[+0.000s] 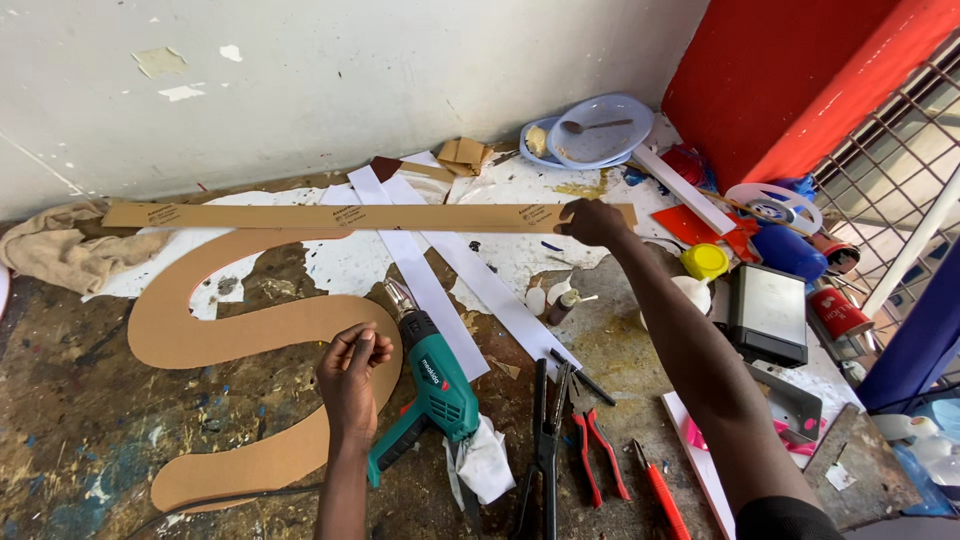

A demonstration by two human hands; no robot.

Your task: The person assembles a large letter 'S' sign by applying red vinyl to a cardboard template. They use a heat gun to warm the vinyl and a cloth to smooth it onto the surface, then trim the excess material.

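Risk of slipping — right hand (592, 222) grasping only the far end of the long cardboard strip (370, 216). Left hand (352, 365) loosely clenched, pinching something too small to tell, just beside the heat gun (430, 385) — easily knocked.

Red cans with white labels (838, 312) are lying at the tabletop's right edge. A yellow-capped white bottle (703, 270) is standing beside them. Two small white glue bottles (552, 298) are sitting mid-table. A cardboard strip (350, 216) is carrying small printed marks.
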